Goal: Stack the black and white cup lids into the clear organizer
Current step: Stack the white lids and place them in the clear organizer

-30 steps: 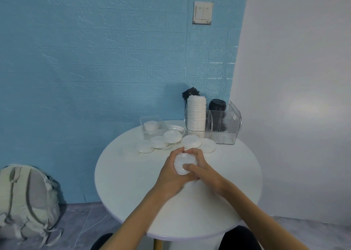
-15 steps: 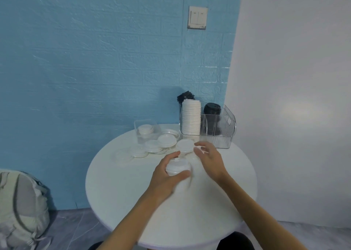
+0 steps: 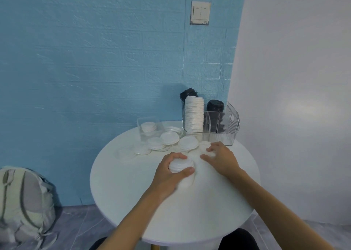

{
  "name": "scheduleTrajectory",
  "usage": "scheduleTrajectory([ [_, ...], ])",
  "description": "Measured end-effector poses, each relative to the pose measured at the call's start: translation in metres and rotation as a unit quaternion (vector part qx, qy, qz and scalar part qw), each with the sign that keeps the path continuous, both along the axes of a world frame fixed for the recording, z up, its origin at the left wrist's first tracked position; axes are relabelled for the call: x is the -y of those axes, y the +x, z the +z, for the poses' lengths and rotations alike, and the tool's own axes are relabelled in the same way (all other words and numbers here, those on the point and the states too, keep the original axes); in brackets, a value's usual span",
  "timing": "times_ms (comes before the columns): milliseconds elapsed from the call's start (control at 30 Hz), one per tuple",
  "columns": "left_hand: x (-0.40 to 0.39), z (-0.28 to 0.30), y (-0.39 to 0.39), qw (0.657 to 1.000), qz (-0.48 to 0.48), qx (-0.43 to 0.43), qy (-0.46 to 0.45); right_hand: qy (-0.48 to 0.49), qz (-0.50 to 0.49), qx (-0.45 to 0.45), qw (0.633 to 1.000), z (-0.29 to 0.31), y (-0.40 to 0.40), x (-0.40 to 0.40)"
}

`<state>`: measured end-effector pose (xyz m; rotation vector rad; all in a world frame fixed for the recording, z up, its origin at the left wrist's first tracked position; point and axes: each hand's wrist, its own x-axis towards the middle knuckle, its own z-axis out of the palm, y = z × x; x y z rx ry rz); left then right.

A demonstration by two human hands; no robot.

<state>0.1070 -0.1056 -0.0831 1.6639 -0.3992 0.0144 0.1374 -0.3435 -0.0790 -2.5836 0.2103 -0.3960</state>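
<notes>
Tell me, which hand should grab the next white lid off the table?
Probably the right hand: its fingers already rest on a loose white lid near the clear organizer. The left hand is busy gripping a small stack of lids.

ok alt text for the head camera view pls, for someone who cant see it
A person's left hand grips a short stack of white lids on a round white table, while the right hand reaches onto a loose lid. Behind stands a clear organizer holding white and black lid stacks.
</notes>
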Motion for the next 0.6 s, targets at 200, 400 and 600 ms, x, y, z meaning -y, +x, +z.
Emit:
scheduleTrajectory([
  [200,0.003,0.002,-0.002,1.0,0.008,-0.005,-0.013,0.122,-0.024,0.092,0.988,0.022,-0.025,-0.001],
  [400,0.001,0.0,0.0,1.0,0.006,0.009,-0.019,0.36,0.069,0.139,0.92,0.053,-0.045,-0.041],
  [600,-0.001,-0.003,0.001,0.999,-0.006,0.014,-0.051,0.499,0.075,0.071,0.861,0.049,-0.036,-0.08],
])
